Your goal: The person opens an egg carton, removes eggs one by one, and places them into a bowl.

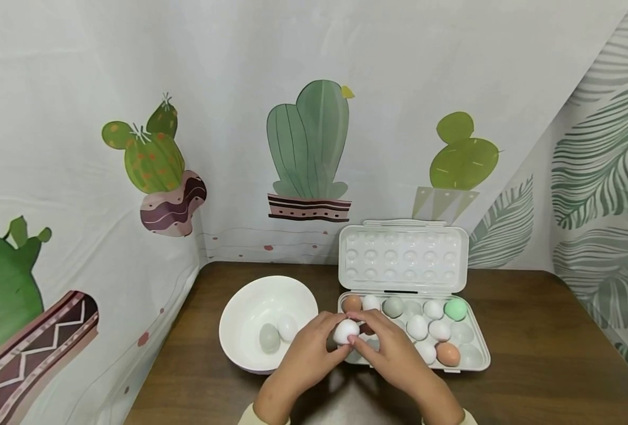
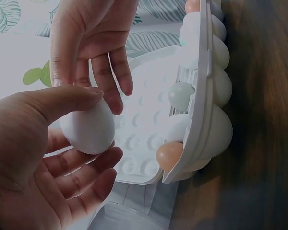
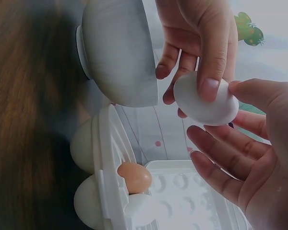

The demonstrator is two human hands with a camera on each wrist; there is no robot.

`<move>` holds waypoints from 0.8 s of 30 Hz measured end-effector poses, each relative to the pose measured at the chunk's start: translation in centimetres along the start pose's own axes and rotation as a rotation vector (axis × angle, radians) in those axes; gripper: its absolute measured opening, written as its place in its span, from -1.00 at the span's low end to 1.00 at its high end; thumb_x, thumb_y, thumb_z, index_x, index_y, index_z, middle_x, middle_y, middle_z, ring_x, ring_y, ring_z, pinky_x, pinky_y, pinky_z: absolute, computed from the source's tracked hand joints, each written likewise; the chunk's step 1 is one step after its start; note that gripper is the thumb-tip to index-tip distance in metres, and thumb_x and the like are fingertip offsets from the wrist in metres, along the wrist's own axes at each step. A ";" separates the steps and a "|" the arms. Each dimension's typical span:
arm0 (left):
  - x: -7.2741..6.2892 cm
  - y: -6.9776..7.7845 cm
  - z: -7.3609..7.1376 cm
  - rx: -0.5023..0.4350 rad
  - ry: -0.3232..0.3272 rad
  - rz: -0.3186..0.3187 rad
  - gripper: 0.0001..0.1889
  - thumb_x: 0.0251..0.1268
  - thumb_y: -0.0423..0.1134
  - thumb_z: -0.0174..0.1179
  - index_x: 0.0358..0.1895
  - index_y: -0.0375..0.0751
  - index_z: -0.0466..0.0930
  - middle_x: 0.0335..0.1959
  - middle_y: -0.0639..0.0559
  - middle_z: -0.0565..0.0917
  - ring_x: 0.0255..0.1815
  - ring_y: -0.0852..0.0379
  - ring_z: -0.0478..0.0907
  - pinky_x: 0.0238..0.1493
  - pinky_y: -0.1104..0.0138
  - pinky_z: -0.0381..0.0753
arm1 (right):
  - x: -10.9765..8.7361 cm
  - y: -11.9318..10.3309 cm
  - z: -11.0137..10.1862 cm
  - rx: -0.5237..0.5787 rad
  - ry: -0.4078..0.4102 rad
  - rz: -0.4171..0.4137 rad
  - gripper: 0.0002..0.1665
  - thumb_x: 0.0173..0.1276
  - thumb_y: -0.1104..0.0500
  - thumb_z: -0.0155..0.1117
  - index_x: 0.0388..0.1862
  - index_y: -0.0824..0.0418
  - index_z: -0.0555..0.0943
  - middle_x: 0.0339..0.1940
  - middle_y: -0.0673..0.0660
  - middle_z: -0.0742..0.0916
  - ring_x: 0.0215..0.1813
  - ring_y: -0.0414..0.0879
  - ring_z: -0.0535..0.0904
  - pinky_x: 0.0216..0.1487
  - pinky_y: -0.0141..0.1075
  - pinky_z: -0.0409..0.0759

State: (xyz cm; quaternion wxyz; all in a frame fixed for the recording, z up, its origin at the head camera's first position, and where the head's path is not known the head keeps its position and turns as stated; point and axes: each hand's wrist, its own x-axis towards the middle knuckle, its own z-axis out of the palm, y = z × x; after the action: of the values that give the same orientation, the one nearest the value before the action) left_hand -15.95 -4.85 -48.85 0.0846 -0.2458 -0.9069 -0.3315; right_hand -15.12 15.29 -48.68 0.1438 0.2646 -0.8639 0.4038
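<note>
A white egg (image 1: 346,332) is held up between both hands, over the near left end of an egg carton (image 1: 483,361). My left hand (image 1: 311,348) pinches it, and in the left wrist view the thumb (image 2: 69,100) lies across the egg's top with fingers beneath. From the other side my right hand (image 1: 393,349) holds the same egg by thumb and fingertips, its other fingers spread loosely in the right wrist view. The carton's lid (image 1: 404,260) stands raised at the back. Inside sit white and pale eggs, a brown egg (image 1: 448,355) and a green egg (image 1: 455,309).
Left of the carton stands a white bowl (image 1: 234,319) holding a pale greenish egg (image 1: 269,338) and a white egg (image 1: 287,327). Both containers rest on a dark wooden table (image 1: 537,330). Behind it hangs a cactus-printed cloth (image 1: 229,147).
</note>
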 end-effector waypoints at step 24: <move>0.3 -1.2 -1.2 -0.006 0.121 -0.083 -0.48 0.19 -0.07 0.42 0.24 -0.02 0.58 -0.10 0.15 0.64 -0.24 0.21 0.55 -0.15 0.36 0.57 | 0.1 1.2 -1.0 -0.197 0.068 0.179 -0.54 0.29 0.16 0.43 0.18 0.13 0.63 0.07 0.04 0.69 0.12 -0.02 0.66 0.16 -0.06 0.61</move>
State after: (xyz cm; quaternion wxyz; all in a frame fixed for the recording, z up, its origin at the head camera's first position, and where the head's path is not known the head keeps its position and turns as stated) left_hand -16.85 -6.26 -48.51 0.1247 -0.1879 -0.9086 -0.3515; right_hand -15.90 16.69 -48.73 0.1616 0.1573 -0.9142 0.3368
